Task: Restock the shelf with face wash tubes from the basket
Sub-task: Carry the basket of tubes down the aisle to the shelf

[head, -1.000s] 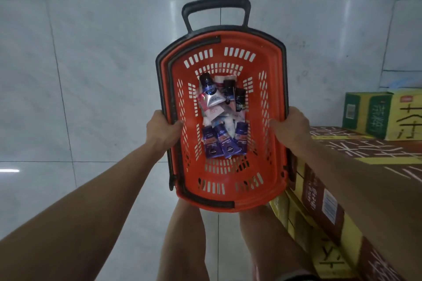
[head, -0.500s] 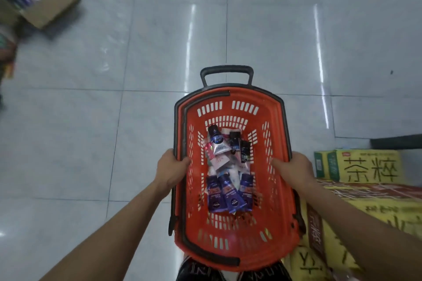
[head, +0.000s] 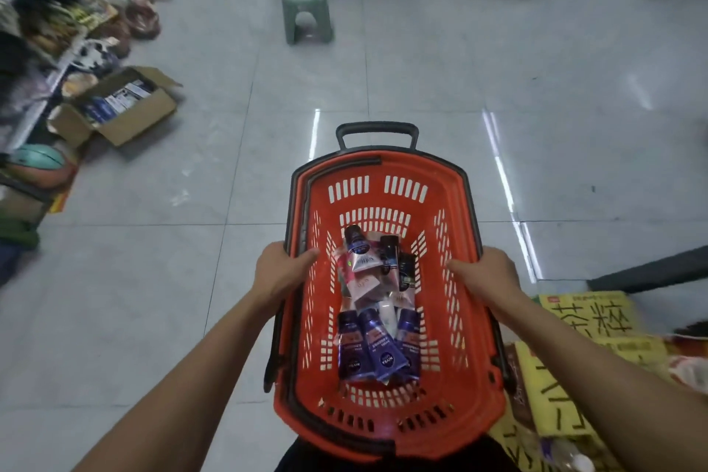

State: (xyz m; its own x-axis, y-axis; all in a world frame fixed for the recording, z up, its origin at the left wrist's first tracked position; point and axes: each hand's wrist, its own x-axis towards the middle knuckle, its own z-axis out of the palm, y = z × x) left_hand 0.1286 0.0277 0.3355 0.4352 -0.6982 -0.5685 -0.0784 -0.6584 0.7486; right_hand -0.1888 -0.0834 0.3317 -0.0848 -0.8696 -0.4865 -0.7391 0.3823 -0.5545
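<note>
Head view: you are carrying the orange basket (head: 387, 421) over open floor.
Left of basket: the cardboard box (head: 115, 107) and floor goods are lying well apart, leaving wide tile free.
Left hand (head: 281, 272): clamping the basket's left rim.
Face wash tubes (head: 369, 347): all are lying in the basket, so restocking is not yet starting.
Right hand (head: 486, 276): gripping the right rim.
Right of basket: yellow cartons (head: 574, 353) are crowding close.

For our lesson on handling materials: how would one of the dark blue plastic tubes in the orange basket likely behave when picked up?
The dark blue plastic tube is probably light and slightly squashy, being small with a flat crimped end. Its glossy skin may be slippery. Lying loose in the orange basket, it would likely slide rather than roll.
</note>
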